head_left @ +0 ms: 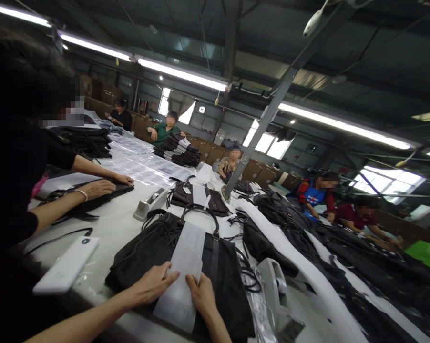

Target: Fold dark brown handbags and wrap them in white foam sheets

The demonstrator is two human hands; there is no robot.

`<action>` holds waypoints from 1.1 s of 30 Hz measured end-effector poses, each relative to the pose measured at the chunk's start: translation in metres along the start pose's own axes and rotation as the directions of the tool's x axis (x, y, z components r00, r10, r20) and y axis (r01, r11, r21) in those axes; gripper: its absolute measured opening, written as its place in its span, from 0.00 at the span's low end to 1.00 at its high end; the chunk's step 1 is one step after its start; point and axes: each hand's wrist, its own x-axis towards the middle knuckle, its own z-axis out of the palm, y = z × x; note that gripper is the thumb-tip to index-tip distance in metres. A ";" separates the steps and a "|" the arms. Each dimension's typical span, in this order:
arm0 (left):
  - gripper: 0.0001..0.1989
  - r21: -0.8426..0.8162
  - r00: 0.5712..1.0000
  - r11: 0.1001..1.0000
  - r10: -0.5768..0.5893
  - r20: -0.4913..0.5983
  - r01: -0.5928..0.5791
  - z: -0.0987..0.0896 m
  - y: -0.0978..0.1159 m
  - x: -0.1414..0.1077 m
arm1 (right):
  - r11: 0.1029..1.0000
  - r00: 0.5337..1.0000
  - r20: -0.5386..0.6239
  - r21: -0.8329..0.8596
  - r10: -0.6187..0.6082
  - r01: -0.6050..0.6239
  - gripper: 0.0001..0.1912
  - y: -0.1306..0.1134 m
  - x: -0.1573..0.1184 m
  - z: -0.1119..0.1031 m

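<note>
A black handbag (225, 290) lies flat on the table in front of me, its looped handles pointing away. A whitish translucent wrapping strip (187, 247) runs lengthwise over the bag's middle. At the strip's left edge is my left hand (152, 284), thumb and bent fingers closed on it. My right hand (203, 294) grips the opposite edge, its thumb on top of the strip; the fingers' undersides are hidden. Just beyond the handles lies a second black bag (220, 202) with a similar white strip.
Left, a white phone-like device (66, 267) with a cable lies near a co-worker's hands (97, 188) on dark material. Tape dispensers (149, 204) stand on both sides. Several black bags (282, 209) cover the right. A slanted metal post (260, 131) rises beyond. Plastic sheets (132, 157) lie behind.
</note>
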 end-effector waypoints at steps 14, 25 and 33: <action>0.15 0.469 0.980 0.872 -0.057 -0.190 0.142 0.043 0.013 0.023 | 0.917 0.983 -0.124 -0.361 0.132 -0.169 0.19 -0.013 -0.001 0.005; 0.17 0.446 0.976 0.873 -0.137 -0.168 0.199 0.038 0.015 0.028 | 0.953 0.963 -0.256 -0.261 0.086 -0.155 0.19 -0.006 -0.003 0.006; 0.15 0.403 0.982 0.897 -0.145 -0.121 0.182 0.030 0.016 0.030 | 0.823 0.907 0.004 -0.420 -0.421 0.384 0.20 -0.011 -0.010 0.019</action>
